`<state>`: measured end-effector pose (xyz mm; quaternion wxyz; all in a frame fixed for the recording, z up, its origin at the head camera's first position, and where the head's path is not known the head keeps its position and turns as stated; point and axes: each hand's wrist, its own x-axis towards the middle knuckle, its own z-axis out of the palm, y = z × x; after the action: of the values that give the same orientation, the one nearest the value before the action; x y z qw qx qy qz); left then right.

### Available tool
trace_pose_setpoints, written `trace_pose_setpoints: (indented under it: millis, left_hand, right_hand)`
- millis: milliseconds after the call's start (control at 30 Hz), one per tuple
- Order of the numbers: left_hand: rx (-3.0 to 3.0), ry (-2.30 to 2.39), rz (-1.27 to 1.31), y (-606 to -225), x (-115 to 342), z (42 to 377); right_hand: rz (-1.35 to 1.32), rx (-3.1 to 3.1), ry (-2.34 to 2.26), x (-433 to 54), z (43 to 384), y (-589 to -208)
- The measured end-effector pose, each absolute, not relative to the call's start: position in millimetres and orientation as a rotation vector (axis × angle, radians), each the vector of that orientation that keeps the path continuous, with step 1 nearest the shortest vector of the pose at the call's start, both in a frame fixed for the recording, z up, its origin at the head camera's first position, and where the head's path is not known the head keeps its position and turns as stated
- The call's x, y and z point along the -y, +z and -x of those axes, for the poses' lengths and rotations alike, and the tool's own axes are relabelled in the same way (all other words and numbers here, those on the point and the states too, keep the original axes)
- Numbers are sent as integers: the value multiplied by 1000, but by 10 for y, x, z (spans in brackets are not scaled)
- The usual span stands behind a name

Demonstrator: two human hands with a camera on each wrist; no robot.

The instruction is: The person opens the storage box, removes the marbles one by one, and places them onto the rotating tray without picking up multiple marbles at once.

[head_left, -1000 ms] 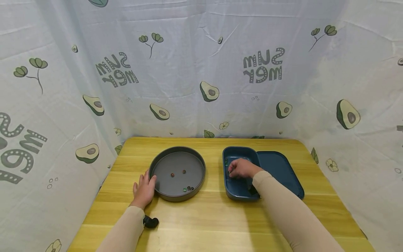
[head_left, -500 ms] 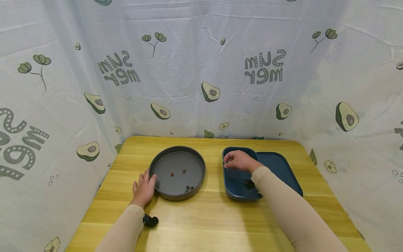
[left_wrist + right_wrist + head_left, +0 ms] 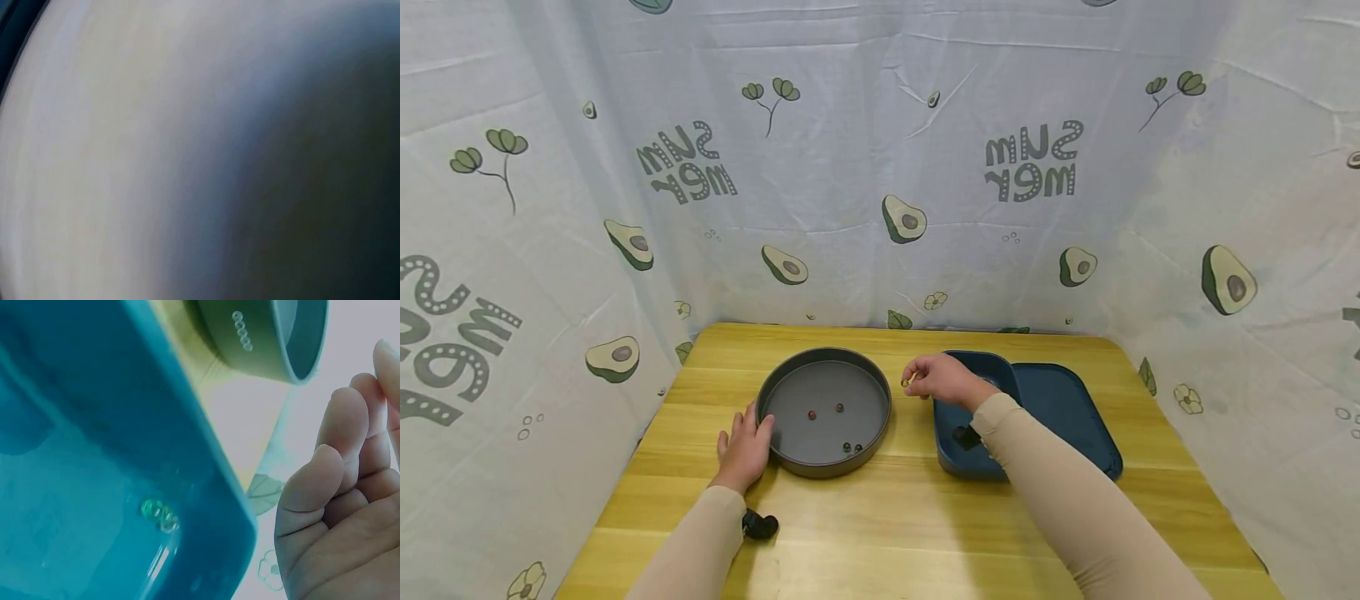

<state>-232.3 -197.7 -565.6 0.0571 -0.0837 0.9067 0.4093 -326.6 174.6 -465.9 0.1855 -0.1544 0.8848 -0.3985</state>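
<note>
My right hand (image 3: pixel 947 380) pinches a small yellowish glass marble (image 3: pixel 905 383) between thumb and fingertips, over the gap left of the blue rectangular container (image 3: pixel 973 469). In the right wrist view, green and clear marbles (image 3: pixel 159 515) lie in that container's corner; the pinching fingertips are partly out of frame. My left hand (image 3: pixel 745 450) rests against the left side of a round dark grey pan (image 3: pixel 820 472), thumb at its rim. Inside the pan are two reddish marbles (image 3: pixel 812 415) and, near the front right, dark marbles (image 3: pixel 847 447). The left wrist view is a blur.
A flat blue lid (image 3: pixel 1063 408) lies to the right of the container on the wooden table (image 3: pixel 865 533). A printed cloth (image 3: pixel 835 183) hangs behind and at both sides. Black devices are worn on the wrists, the left one (image 3: pixel 762 525) beside the sleeve.
My right hand has risen out of the blue container and moved left toward the pan with the marble. The left hand stays at the pan's side.
</note>
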Motion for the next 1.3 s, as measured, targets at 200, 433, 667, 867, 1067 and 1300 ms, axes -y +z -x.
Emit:
trace_pose_setpoints:
  millis: [200, 433, 667, 867, 1067, 1300]
  left_hand:
    - [-2755, 1243, 259, -5669, 1975, 2334]
    - [-2776, 1256, 267, -5658, 1942, 2321]
    - [-2775, 1252, 255, -5618, 1938, 2305]
    - [-2767, 1229, 259, -5593, 1941, 2305]
    - [-2774, 1257, 256, -5596, 1932, 2303]
    - [-2769, 1286, 230, -5660, 1943, 2312]
  right_hand:
    - [461, -2488, -1129, -1613, 3274, -4662]
    - [497, -2486, -1127, -1475, 3260, -4664]
    - [530, -2459, -1144, -1355, 3255, -4694]
    - [554, -2451, -1146, -1254, 3257, -4718]
    - [565, -2465, -1127, -1159, 3231, -4708]
    - [564, -2474, -1099, -1057, 3210, -4733]
